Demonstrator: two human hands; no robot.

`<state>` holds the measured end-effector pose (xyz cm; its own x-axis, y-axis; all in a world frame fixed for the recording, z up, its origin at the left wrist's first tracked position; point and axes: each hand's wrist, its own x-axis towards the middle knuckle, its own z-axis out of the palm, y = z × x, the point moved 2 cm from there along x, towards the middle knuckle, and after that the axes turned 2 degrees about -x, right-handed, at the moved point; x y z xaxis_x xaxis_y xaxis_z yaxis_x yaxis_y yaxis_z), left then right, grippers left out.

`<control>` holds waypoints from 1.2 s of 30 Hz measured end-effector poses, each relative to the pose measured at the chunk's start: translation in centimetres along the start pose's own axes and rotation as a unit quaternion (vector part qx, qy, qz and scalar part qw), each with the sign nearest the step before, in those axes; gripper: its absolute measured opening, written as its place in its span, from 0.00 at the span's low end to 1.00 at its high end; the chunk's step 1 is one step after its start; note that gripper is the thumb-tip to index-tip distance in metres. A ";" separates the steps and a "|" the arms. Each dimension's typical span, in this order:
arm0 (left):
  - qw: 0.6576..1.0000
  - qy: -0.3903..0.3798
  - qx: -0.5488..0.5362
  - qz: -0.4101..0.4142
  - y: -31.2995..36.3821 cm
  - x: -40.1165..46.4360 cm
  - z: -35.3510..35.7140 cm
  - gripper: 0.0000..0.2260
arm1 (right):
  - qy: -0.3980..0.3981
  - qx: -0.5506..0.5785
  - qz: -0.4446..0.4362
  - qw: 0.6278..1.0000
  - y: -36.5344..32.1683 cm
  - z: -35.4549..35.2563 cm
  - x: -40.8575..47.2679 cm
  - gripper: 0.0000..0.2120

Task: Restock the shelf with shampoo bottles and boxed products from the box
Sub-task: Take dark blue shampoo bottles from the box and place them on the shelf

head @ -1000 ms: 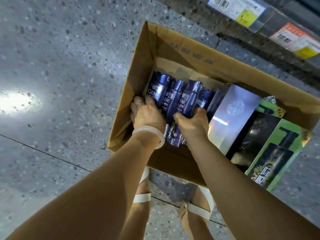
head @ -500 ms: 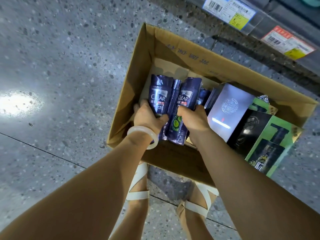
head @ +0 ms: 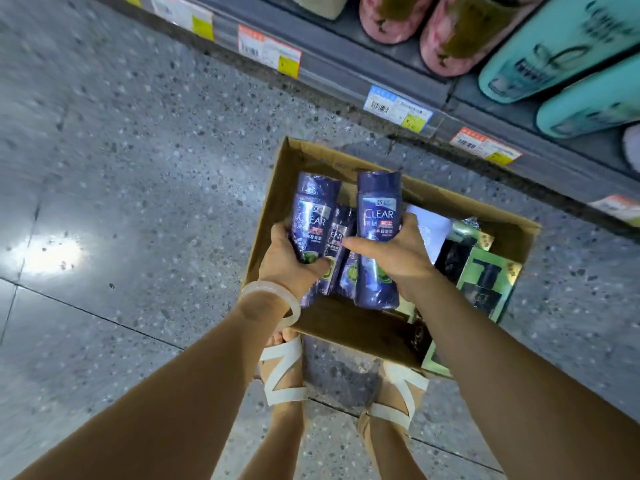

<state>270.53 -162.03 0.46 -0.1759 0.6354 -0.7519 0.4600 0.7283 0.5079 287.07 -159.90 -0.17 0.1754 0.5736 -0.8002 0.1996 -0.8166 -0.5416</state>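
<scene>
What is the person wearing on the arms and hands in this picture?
Both arms are bare, with no sleeves in view. The left hand has a pale, translucent white bangle round its wrist. The right hand shows no ring, watch or glove.

I see a grey speckled terrazzo floor [head: 145, 140] with thin dark seams and a bright glare of overhead light [head: 52, 252] at left; a grey ledge carrying price labels [head: 398, 105] crosses the upper right
</scene>
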 end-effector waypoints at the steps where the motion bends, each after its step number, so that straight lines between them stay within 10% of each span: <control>1: 1.000 -0.004 0.002 0.002 0.7 -0.6 -0.3 0.28 | 0.003 -0.012 -0.003 1.000 -0.7 -0.6 -0.7 0.31; 19: 0.980 -0.021 -0.072 0.183 24.2 -24.9 -11.0 0.22 | 0.167 0.106 -0.150 0.969 -18.2 -13.7 -27.1 0.17; 36: 0.857 -0.051 -0.064 0.510 46.3 -57.7 -10.2 0.25 | 0.310 0.258 -0.403 0.822 -27.4 -36.7 -59.1 0.19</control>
<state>293.08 -162.35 71.64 0.3398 0.9371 0.0802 0.2299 -0.1654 0.9591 306.62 -168.99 71.42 0.6756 0.7338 0.0705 0.0854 0.0172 -0.9962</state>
